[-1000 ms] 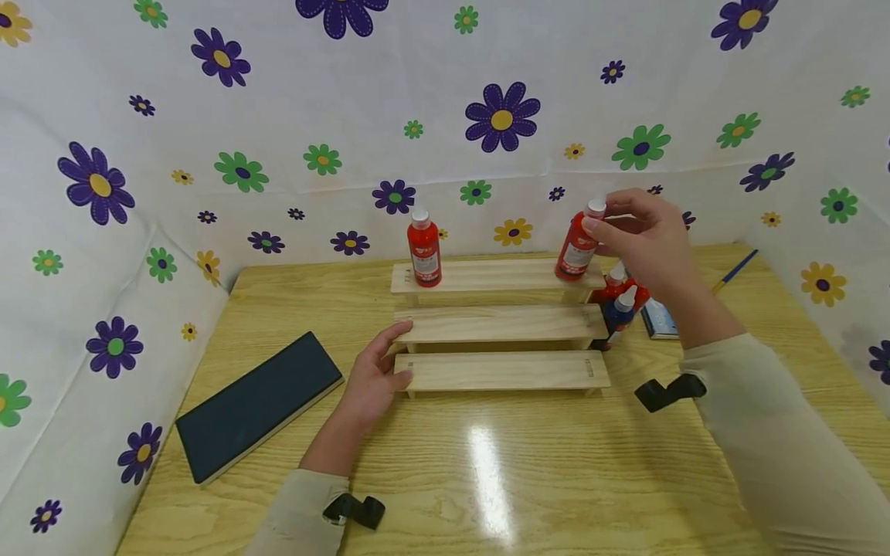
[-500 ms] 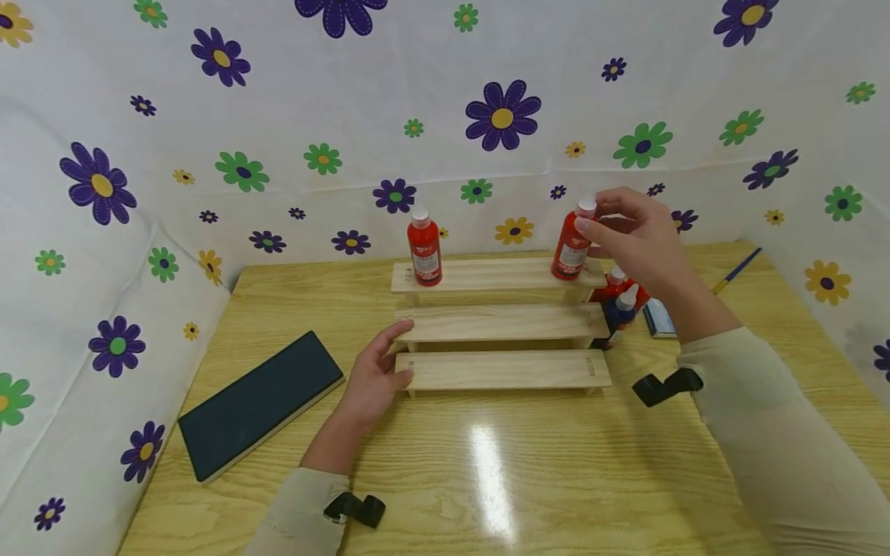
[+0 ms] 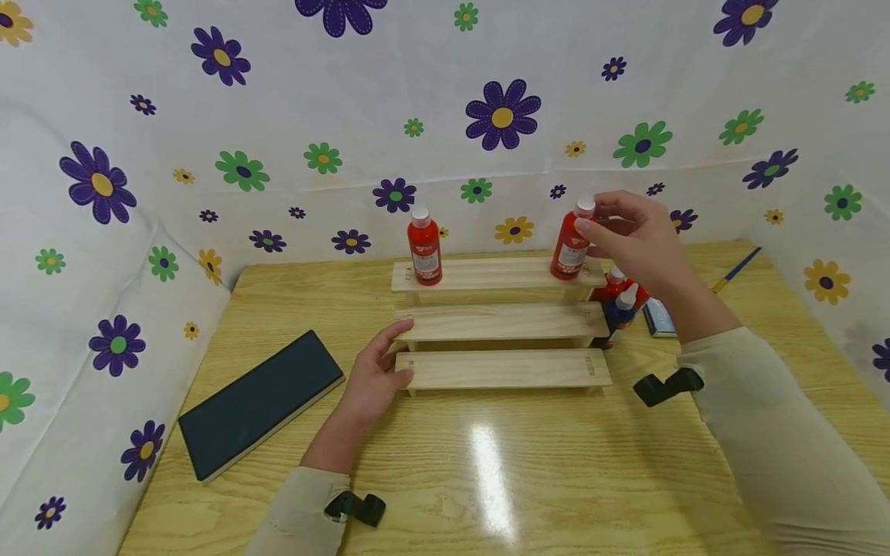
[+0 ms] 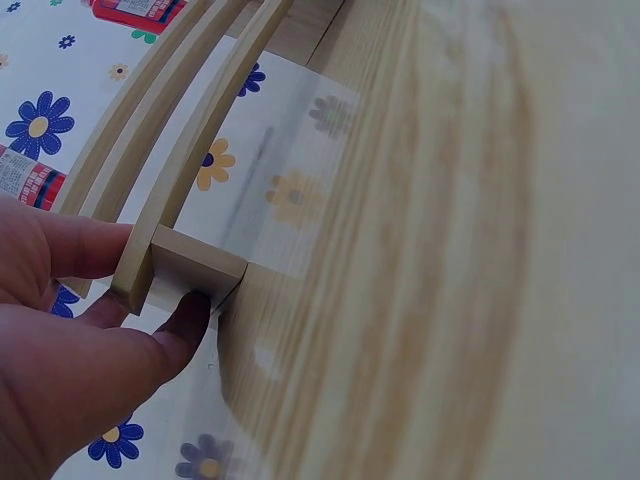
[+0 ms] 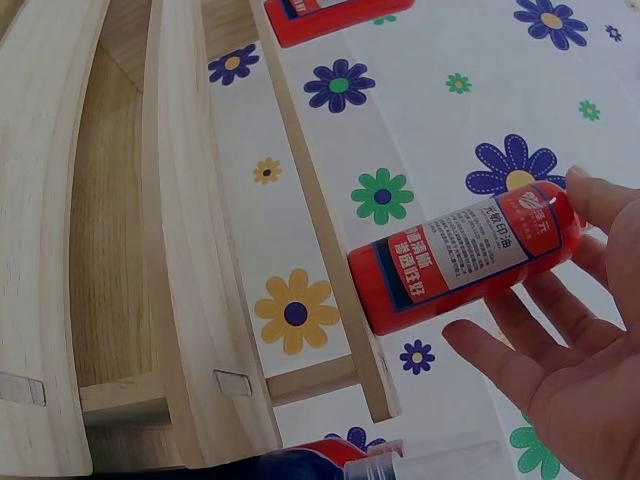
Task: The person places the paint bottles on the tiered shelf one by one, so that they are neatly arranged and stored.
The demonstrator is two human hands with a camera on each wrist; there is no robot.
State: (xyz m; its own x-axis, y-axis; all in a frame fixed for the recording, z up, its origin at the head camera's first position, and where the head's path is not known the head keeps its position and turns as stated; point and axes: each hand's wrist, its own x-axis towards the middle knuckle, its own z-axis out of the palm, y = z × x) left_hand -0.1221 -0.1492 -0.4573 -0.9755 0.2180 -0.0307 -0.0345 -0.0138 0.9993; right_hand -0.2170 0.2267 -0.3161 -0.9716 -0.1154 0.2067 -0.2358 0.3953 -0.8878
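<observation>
A three-step wooden rack (image 3: 497, 323) stands on the table. My left hand (image 3: 371, 386) holds its left end; in the left wrist view the thumb (image 4: 185, 325) presses the end piece below the lowest board. On the top step's right end stands a red ink bottle (image 3: 570, 251) with a white cap. My right hand (image 3: 643, 243) pinches it near the neck. The right wrist view shows this bottle's base (image 5: 375, 295) on the board edge, the lower fingers spread away from it. A second red bottle (image 3: 425, 251) stands upright at the top step's left end.
Right of the rack, a red bottle (image 3: 615, 284) and a dark blue bottle (image 3: 621, 307) stand close together. Behind my right forearm lie a small blue-and-white box (image 3: 657, 318) and a blue brush (image 3: 738, 268). A dark flat box (image 3: 260, 405) lies at left.
The right hand has shifted the held bottle slightly left along the top step, and the bottle has become more upright. The left hand has stayed on the rack's end.
</observation>
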